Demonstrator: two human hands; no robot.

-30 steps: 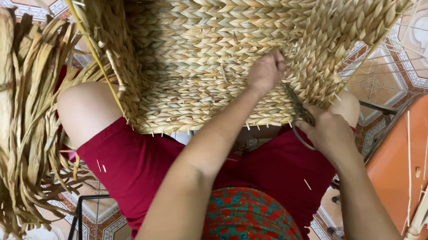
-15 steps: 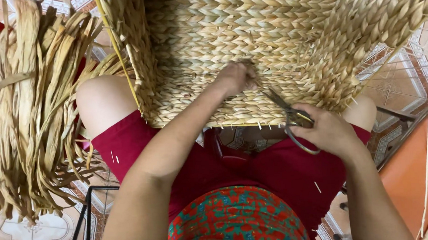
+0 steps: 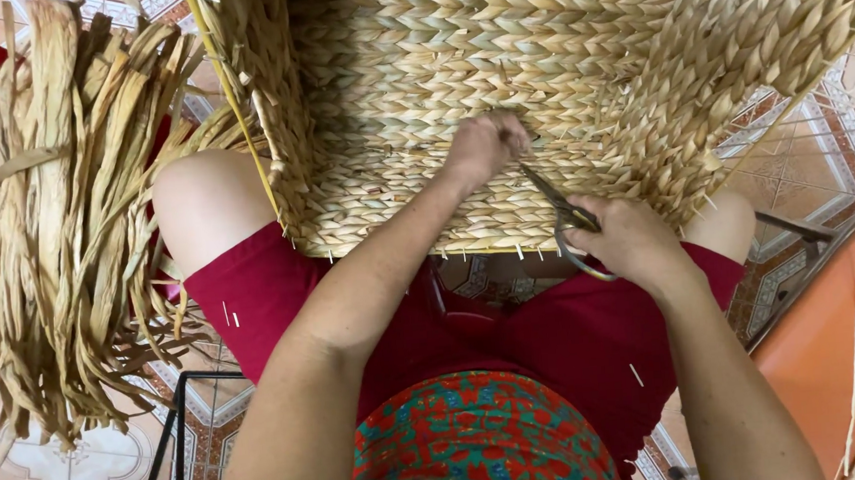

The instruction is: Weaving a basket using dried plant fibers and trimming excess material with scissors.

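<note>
Tiled floor; hands trim coarse woven basket

The left hand has slid leftward across the woven basket, and the scissors in the right hand now point up at its fingers.

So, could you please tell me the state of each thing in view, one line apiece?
Basket: woven, lying tipped across the person's knees.
Left hand: closed, pinching something on the basket's weave; what it pinches is too small to tell.
Right hand: grip shut on the scissors' handles.
Scissors: held with blades pointing up towards the left hand; open or shut is unclear.
Straw bundle: loose dry strips, hanging at the left.
</note>
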